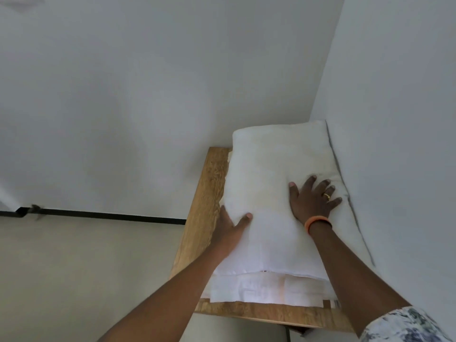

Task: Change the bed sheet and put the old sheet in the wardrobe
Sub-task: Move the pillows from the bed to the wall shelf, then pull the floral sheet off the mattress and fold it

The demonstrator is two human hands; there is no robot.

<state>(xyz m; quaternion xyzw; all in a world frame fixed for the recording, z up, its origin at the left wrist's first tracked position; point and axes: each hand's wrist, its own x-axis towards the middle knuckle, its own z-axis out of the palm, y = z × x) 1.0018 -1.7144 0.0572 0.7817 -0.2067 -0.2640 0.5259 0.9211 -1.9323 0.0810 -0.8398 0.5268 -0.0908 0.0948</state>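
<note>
A folded white sheet (pixel 269 183) lies as a thick bundle on a wooden shelf (pixel 209 191) in the corner of white walls. My right hand (pixel 313 198) rests flat on top of the bundle near its right side, fingers spread, with a ring and an orange wristband. My left hand (pixel 230 225) holds the bundle's left edge, thumb on top and the fingers hidden under or behind the fabric. More folded white cloth (pixel 266 290) shows beneath the bundle at the shelf's front edge.
A white wall (pixel 394 119) stands close on the right, touching the bundle. A black rail (pixel 111 215) runs along the left below the back wall. The shelf's front edge (pixel 259 311) is near my body.
</note>
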